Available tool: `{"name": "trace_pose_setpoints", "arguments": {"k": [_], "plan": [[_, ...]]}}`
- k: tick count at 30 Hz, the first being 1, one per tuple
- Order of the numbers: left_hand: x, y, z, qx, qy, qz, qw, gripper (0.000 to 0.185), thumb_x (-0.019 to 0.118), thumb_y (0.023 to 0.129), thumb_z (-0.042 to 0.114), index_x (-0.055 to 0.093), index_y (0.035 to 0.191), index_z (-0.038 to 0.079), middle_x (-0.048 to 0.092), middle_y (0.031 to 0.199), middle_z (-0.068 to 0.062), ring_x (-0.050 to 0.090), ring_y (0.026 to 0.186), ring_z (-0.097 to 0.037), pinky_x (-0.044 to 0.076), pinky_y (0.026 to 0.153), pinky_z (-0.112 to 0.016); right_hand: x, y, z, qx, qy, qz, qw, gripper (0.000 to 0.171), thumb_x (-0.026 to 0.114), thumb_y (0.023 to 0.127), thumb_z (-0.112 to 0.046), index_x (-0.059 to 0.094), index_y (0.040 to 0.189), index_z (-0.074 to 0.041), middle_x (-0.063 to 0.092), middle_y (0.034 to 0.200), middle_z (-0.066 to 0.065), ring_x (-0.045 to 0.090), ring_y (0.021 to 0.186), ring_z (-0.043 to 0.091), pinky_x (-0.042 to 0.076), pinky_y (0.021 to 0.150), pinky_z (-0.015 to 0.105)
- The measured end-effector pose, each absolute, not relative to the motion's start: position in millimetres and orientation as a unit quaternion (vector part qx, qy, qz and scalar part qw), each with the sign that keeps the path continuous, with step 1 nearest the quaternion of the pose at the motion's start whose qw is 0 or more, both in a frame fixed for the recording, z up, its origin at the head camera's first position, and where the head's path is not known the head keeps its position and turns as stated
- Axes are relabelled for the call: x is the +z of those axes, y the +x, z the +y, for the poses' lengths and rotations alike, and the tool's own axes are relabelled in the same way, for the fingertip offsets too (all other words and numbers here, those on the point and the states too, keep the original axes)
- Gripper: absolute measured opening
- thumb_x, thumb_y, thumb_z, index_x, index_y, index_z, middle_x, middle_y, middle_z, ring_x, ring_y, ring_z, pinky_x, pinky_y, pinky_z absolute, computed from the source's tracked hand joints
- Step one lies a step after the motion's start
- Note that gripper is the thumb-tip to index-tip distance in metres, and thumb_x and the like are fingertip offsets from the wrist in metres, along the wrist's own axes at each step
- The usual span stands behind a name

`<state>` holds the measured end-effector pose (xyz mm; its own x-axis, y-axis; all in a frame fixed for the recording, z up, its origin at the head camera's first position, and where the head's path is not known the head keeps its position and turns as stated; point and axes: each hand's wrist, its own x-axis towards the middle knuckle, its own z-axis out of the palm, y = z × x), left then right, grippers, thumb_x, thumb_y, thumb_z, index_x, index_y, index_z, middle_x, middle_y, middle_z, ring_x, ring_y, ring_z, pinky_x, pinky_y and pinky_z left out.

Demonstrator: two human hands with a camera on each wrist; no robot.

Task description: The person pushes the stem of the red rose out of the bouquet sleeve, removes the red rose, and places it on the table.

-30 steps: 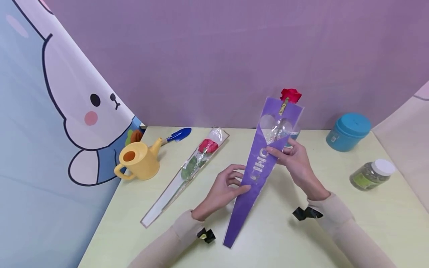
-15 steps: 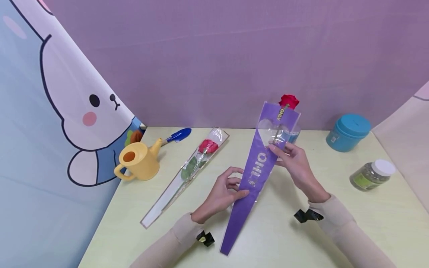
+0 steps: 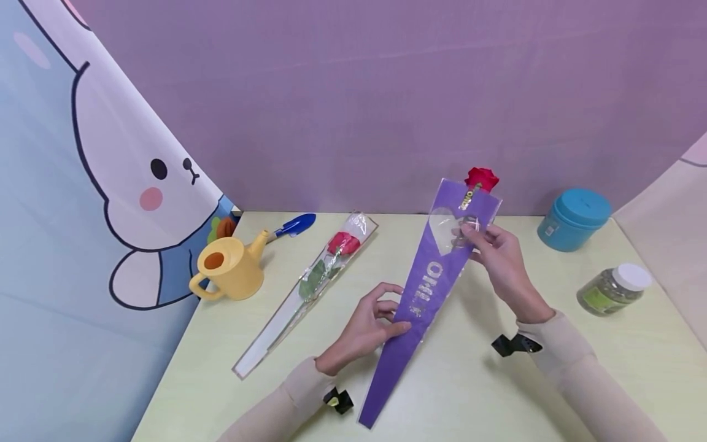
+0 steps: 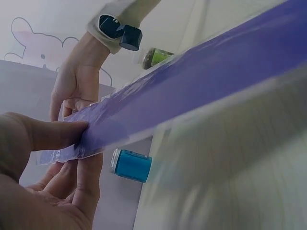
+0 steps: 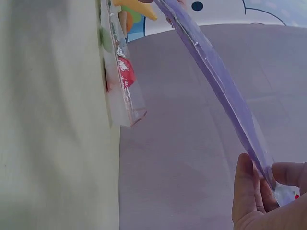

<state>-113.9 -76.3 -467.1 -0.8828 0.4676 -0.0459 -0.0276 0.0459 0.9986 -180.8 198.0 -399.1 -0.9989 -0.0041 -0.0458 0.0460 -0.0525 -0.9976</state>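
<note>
Purple sleeve (image 3: 423,301) has lowered slightly, pinched by left hand (image 3: 366,324) and right hand (image 3: 501,263), which partly hides its heart window (image 3: 442,228).

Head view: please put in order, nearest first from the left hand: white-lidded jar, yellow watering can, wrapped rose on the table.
1. Wrapped rose: on the table, left of the left hand.
2. Yellow watering can: farther left.
3. White-lidded jar: at the far right.

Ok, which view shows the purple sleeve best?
The head view: it shows the purple sleeve from tip to top, with its heart window and lettering. The left wrist view gives only a plain purple stretch running out of frame; the right wrist view has it nearly edge-on, cut off at the top.
</note>
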Motion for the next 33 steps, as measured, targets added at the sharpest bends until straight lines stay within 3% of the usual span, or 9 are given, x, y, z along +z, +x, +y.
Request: {"name": "trace_pose_setpoints", "arguments": {"k": [3,13,27,33], "plan": [[-468.5,-114.1,-76.3,0.672,0.161,0.699,0.183,0.052,0.075,0.088,-0.005,0.053,0.133,0.008,0.074,0.104,-0.033,0.068,0.075,-0.007,0.057,0.065,-0.021,-398.8,-181.7,197.8,-0.734,0.016,0.678,0.014,0.044,0.069,0.101,-0.031,0.061,0.135,-0.004,0.08,0.101,-0.016,0.074,0.094,0.001,0.06,0.085,0.017],[-471.7,-114.2,-74.4,0.666,0.165,0.706,0.175,0.051,0.075,0.089,-0.004,0.053,0.133,0.01,0.075,0.103,-0.031,0.066,0.074,-0.004,0.057,0.064,-0.02,-398.4,-182.2,198.2,-0.736,0.027,0.676,0.015,0.053,0.071,0.1,-0.031,0.057,0.143,-0.003,0.079,0.102,-0.017,0.074,0.094,0.001,0.061,0.085,0.018],[-476.9,-112.1,-73.2,0.674,0.169,0.704,0.149,0.05,0.075,0.088,-0.005,0.054,0.132,0.005,0.075,0.107,-0.032,0.068,0.076,-0.007,0.058,0.066,-0.022,-403.1,-179.6,195.2,-0.716,0.009,0.698,0.014,0.039,0.069,0.101,-0.027,0.061,0.134,-0.007,0.079,0.101,-0.018,0.075,0.09,0.001,0.061,0.082,0.02],[-476.0,-111.1,-71.9,0.68,0.175,0.701,0.129,0.047,0.075,0.089,-0.005,0.055,0.131,0.005,0.074,0.106,-0.033,0.068,0.076,-0.005,0.057,0.067,-0.02,-409.8,-177.2,186.1,-0.685,0.001,0.728,0.025,0.045,0.069,0.102,-0.026,0.059,0.137,0.0,0.077,0.098,-0.024,0.073,0.091,-0.002,0.061,0.081,0.019]]}}
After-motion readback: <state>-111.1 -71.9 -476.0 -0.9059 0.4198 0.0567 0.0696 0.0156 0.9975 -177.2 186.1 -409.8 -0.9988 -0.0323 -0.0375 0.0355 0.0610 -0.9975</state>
